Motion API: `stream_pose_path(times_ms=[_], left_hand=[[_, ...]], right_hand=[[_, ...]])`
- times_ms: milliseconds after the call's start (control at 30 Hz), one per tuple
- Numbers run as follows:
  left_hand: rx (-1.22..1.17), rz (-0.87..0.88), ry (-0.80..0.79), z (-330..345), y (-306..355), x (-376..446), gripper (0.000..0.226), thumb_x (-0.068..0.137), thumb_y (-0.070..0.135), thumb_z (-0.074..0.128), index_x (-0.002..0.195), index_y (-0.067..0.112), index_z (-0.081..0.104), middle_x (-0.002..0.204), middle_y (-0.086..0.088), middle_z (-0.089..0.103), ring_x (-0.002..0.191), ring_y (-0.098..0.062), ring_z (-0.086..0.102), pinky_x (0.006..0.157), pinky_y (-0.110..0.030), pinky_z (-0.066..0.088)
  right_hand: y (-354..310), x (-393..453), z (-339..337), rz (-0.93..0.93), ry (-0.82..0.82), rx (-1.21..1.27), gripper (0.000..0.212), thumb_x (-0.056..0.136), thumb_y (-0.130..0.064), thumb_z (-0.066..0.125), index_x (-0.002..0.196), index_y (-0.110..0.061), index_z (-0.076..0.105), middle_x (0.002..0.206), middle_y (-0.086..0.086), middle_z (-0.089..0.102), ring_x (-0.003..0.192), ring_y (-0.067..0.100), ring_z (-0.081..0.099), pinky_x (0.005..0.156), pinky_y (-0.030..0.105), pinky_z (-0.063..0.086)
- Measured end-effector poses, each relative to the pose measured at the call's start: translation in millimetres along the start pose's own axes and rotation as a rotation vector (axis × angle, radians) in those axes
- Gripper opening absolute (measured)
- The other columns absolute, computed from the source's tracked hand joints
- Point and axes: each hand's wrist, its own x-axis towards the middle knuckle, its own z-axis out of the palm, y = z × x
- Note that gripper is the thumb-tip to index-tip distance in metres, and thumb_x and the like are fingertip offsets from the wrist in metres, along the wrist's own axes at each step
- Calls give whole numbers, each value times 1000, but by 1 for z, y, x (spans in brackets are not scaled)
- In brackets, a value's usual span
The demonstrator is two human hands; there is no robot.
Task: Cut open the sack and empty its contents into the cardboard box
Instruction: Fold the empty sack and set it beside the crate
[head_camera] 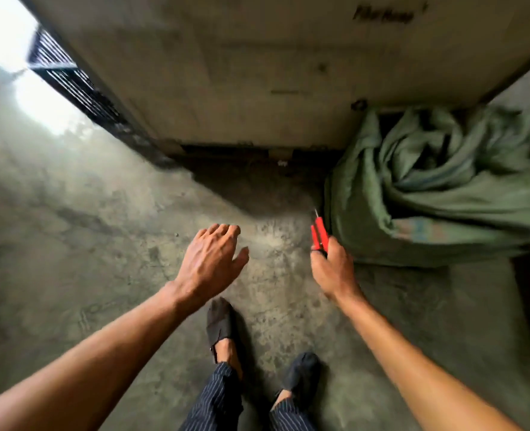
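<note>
A green woven sack [444, 188] lies crumpled on the concrete floor at the right, against the base of a tall pale cardboard box [273, 73] that fills the upper middle. My right hand [332, 269] is shut on a red-handled cutter [319, 233], its thin blade pointing up, just left of the sack's edge. My left hand [214, 259] hovers over the floor with fingers apart and nothing in it. The view is blurred.
A dark metal grille [71, 79] runs along the box's left side beside a bright opening at the upper left. Both my feet in dark shoes [223, 325] stand on the stained concrete floor [102, 228] below my hands.
</note>
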Motion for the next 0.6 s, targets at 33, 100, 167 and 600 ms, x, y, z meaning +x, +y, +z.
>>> stream_pose_path(times_ms=[33, 100, 167, 600], left_hand=[[-13, -5, 65, -42, 9, -1, 53, 84, 49, 33, 105, 8, 59, 103, -12, 68, 101, -32, 61, 85, -40, 46], [-47, -31, 188, -135, 26, -8, 49, 82, 49, 34, 97, 9, 60, 96, -10, 69, 95, -31, 62, 81, -40, 47], [-62, -49, 300, -222, 41, -16, 39, 82, 45, 40, 87, 11, 58, 88, -8, 67, 90, -31, 61, 77, -39, 47], [-36, -51, 757, -488, 40, -17, 36, 79, 43, 39, 78, 13, 59, 81, -11, 66, 83, -33, 62, 73, -38, 48]], right_hand=[[-35, -19, -27, -55, 15, 38, 33, 81, -28, 48, 95, 1, 57, 91, 29, 65, 90, 42, 61, 73, 43, 45], [-108, -61, -84, -138, 31, 102, 37, 79, -35, 48, 91, -1, 58, 80, 21, 64, 83, 39, 62, 71, 42, 46], [-173, -98, -132, -215, 55, 131, 34, 83, -39, 50, 91, -7, 60, 76, 18, 65, 77, 40, 64, 70, 46, 52], [-399, -158, -263, -452, 184, 509, 14, 91, -18, 55, 84, -7, 52, 56, 7, 53, 33, 12, 52, 36, 26, 50]])
